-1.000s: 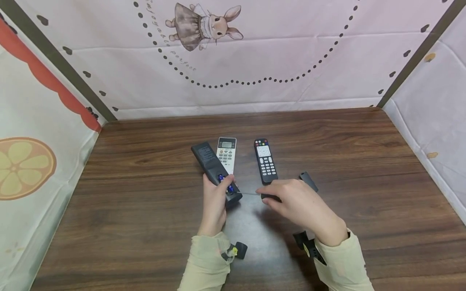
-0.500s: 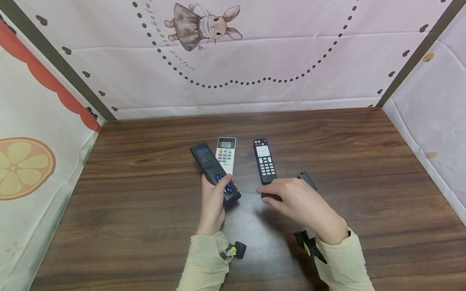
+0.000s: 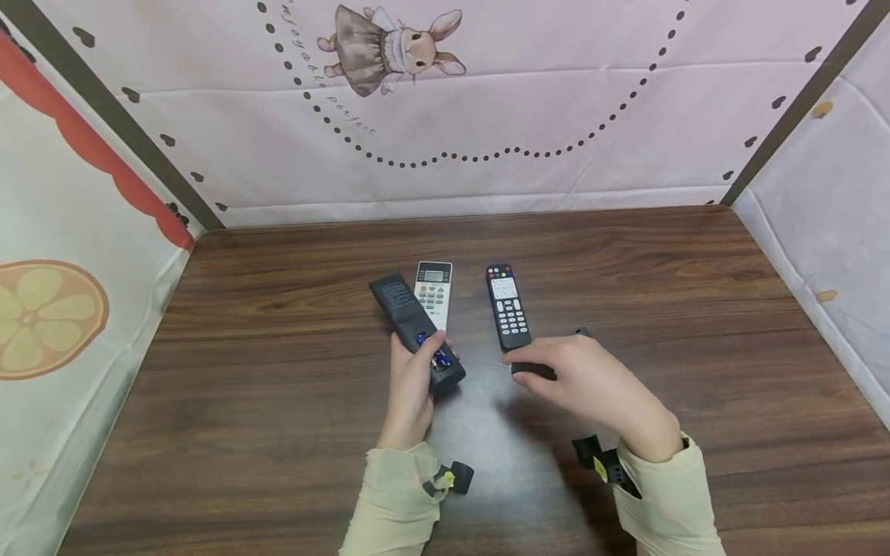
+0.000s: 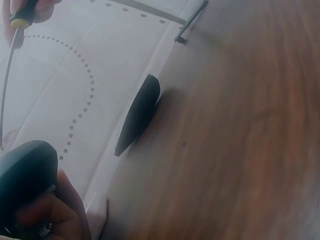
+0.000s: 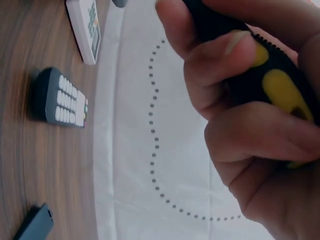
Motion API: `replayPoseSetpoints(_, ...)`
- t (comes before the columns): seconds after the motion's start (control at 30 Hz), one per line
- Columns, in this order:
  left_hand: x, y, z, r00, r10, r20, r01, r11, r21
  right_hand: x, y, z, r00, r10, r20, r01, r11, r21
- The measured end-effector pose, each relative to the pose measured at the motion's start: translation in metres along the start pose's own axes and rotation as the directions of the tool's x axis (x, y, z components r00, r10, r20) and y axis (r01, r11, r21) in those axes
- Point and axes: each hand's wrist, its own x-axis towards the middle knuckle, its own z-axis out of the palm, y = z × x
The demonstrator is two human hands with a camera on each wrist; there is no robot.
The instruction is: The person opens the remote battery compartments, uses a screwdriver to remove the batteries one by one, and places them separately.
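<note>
Over table [image 3: 264, 371], remote [image 3: 408, 313] juts forward from left grip [image 3: 412, 380].

Left fingers [image 4: 54, 215] grip a dark remote [image 4: 31, 167] near a screwdriver [image 4: 19, 23].

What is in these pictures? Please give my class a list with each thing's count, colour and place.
open remote: 1, dark grey, in the left hand
batteries: count unclear, blue, in its compartment
screwdriver: 1, black and yellow, in the right hand
white remote: 1, white, on table, partly behind open remote
button remote: 1, black with white buttons, right of white remote
small cover: 1, dark grey, on table, mostly hidden in head view
table: 1, brown, beneath everything
printed cloth: three sides, mostly white, around table
wrist devices: 2, black, at the wrists
sleeves: 2, pale, on forearms
hands: 2, bare, above table
</note>
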Motion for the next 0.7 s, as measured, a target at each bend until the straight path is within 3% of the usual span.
replayPoseSetpoints(0.17, -0.002, -0.003, 0.002, 0.999, 0.006, 0.040, -0.007, 1.000, 0.020, -0.004, 0.009, -0.008, 0.996, 0.058, -0.066, -0.054, 0.997, 0.062)
replayPoseSetpoints(0.3, -0.004, -0.007, 0.008, 0.997, -0.002, 0.081, -0.007, 0.995, 0.103, -0.008, 0.017, -0.013, 0.986, 0.096, -0.136, -0.083, 0.992, 0.098)
replayPoseSetpoints(0.53, -0.010, -0.011, 0.025, 0.976, -0.040, 0.213, -0.014, 0.969, 0.245, -0.014, 0.025, -0.019, 0.932, 0.158, -0.327, -0.128, 0.986, 0.111)
replayPoseSetpoints(0.63, -0.014, -0.014, 0.038, 0.956, -0.059, 0.286, -0.048, 0.934, 0.353, -0.016, 0.027, -0.021, 0.910, 0.178, -0.374, -0.139, 0.982, 0.129)
replayPoseSetpoints(0.7, -0.016, -0.018, 0.047, 0.944, -0.081, 0.320, -0.082, 0.881, 0.465, -0.016, 0.028, -0.021, 0.906, 0.187, -0.380, -0.143, 0.980, 0.141)
